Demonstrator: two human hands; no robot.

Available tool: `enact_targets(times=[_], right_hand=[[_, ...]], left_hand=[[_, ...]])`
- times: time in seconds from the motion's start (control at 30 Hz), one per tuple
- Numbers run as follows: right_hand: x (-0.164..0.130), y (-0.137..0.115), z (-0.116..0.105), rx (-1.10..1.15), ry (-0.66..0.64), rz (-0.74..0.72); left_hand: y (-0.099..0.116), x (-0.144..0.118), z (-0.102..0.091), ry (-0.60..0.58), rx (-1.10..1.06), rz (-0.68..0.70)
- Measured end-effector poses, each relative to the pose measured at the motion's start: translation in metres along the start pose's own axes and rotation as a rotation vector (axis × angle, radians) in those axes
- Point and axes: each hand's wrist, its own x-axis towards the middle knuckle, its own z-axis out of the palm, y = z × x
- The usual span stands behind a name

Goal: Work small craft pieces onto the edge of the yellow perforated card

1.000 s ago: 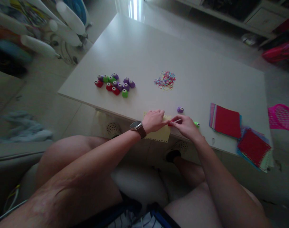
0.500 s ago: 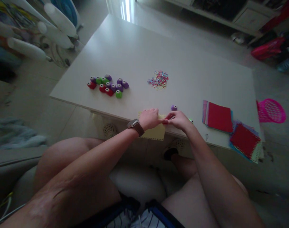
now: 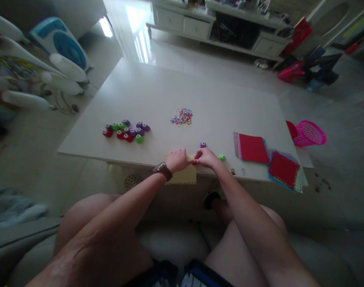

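Observation:
A yellow sheet of paper (image 3: 183, 177) with small notches along its near edge juts over the front edge of the table. My left hand (image 3: 177, 160), a watch on its wrist, grips this sheet, its fingers curled and partly hidden. Beside it, my right hand (image 3: 206, 158) is closed around a small red thing at the paper's right side, which looks like a craft punch (image 3: 195, 162); most of it is covered by the fingers. A purple craft punch (image 3: 203, 145) stands just beyond my right hand, and a green craft punch (image 3: 221, 158) lies right of it.
Several red, green and purple punches (image 3: 128, 131) cluster at the left of the white table (image 3: 199, 87). Coloured paper bits (image 3: 183, 116) lie mid-table. Red-topped paper stacks (image 3: 253, 148) and notched sheets (image 3: 285, 170) are at right, near a pink basket (image 3: 310, 132).
My view has tilted up, showing more of the room and the cabinet. Both hands stay together at the yellow sheet, with little change in their grip.

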Motion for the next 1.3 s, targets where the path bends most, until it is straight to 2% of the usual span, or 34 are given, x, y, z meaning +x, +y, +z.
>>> enact_targets(times=[0.1,0.27,0.47,0.6,0.8,1.0,1.17,1.3], right_hand=[[0.0,0.009,-0.004,0.05,-0.02,-0.04],[-0.004,0.022,-0.009,0.032,0.069,-0.075],[-0.009,0.017,-0.009,-0.059,0.075,-0.134],[-0.01,0.013,-0.008,-0.198,0.111,-0.189],[-0.017,0.014,-0.016,-0.357,0.225,-0.192],[-0.017,0.023,-0.017,-0.478,0.212,-0.162],[-0.014,0.021,-0.009,-0.52,0.256,-0.312],[-0.013,0.019,-0.004,-0.522,0.243,-0.339]], left_hand=[[-0.007,-0.002,0.003,0.01,-0.023,0.041],[-0.016,-0.015,0.008,0.022,-0.072,0.096],[-0.017,-0.025,0.011,0.037,-0.022,0.149],[-0.017,-0.027,0.012,0.04,-0.014,0.184],[-0.018,-0.031,0.013,0.072,0.005,0.219],[-0.017,-0.038,0.008,0.074,0.042,0.222],[-0.019,-0.039,0.004,0.111,0.063,0.209],[-0.025,-0.032,0.006,0.189,0.032,0.21]])
